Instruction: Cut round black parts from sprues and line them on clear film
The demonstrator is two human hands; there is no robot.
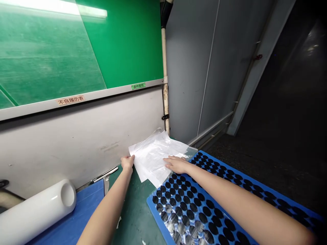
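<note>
A loose stack of white paper sheets [150, 156], some under clear plastic film, lies in the far corner of the green bench top [135, 204]. My left hand [127, 162] is at the left edge of the stack, fingers curled with the thumb against the paper. On the stack's right side my right hand [177, 164] lies palm down, its fingers stretched out over the sheets. Beneath my right forearm is a blue tray [155, 200] with rows of black discs [190, 214], partly covered by shiny clear film.
A white roll [38, 212] rests on a blue sheet [89, 197] at the left, near a pen-like object [104, 174]. Behind the bench stand a white wall panel [76, 146], a green board [127, 44], a pipe [165, 68] and a grey partition [194, 68]. The right side is dark.
</note>
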